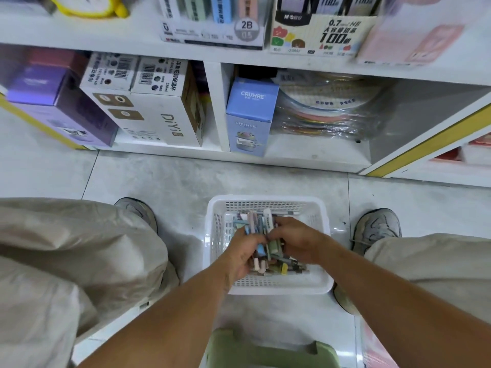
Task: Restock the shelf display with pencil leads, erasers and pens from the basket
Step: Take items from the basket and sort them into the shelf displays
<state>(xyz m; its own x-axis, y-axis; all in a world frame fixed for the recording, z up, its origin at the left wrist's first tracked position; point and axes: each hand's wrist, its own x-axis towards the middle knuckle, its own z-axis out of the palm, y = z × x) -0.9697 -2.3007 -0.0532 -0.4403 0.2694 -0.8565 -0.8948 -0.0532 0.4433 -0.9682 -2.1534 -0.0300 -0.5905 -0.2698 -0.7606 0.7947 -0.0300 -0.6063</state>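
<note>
Both hands are in the white basket (268, 201) on the floor between my two shoes: left hand (243, 254) grips a bundle of pens (259, 224), right hand (297, 241) pinches it. Beyond, shelf (212, 107) with boxes.

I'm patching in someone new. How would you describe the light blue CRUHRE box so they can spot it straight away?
Start at the white shelf unit ahead of the basket and find its bottom row. The light blue CRUHRE box stands upright just right of the white vertical divider, beside a plastic-wrapped stack of coloured round items. It is the only pale blue carton there, with a small pot pictured low on its front.
</note>
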